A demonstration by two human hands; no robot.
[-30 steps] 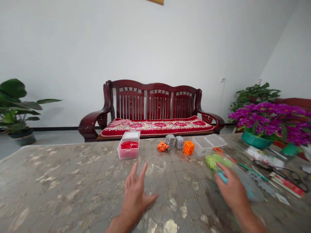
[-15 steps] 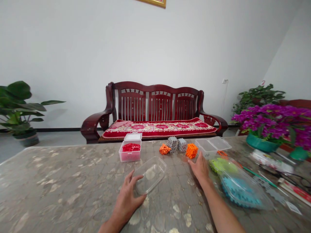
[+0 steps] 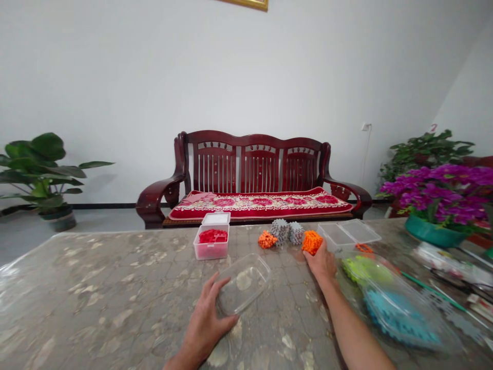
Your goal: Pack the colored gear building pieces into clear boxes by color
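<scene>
Your right hand (image 3: 322, 263) pinches the orange plastic block (image 3: 311, 242) between curled fingers, while your left hand (image 3: 202, 324) lies spread against the clear plastic tray (image 3: 243, 283)

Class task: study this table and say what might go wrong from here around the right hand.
The right hand on the orange cluster may knock the nearby grey clusters over. The right forearm, close beside the clear container of blue pieces, might nudge it.

My left hand (image 3: 203, 322) rests low, open, fingers spread — my right hand (image 3: 322, 264) stretches farther forward, its fingers curled, wrist bent.
</scene>
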